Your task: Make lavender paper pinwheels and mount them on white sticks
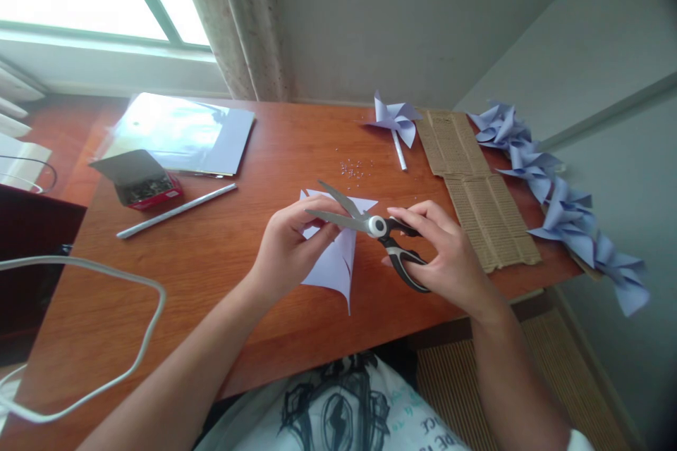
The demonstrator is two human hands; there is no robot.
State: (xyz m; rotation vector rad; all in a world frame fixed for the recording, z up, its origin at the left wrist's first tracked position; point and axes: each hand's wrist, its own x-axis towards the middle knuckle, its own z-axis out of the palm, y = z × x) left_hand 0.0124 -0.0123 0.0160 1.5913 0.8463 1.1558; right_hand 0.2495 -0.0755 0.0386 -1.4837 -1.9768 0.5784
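Note:
My left hand (pixel 290 243) pinches a pale lilac paper square (pixel 334 264) and holds it just above the wooden table (pixel 222 261); the sheet has slits in it and one corner hangs down. My right hand (pixel 441 254) grips black-handled scissors (pixel 376 227). Their blades stand apart, pointing left across the top of the paper, near my left fingertips.
A finished lilac pinwheel on a white stick (pixel 394 123) lies at the back. Two corrugated cardboard strips (pixel 476 190) and a row of lilac pinwheels (pixel 560 197) line the right edge. At left lie a white stick (pixel 177 210), a small red box (pixel 142 183), a paper stack (pixel 183 130) and a white cable (pixel 132 282).

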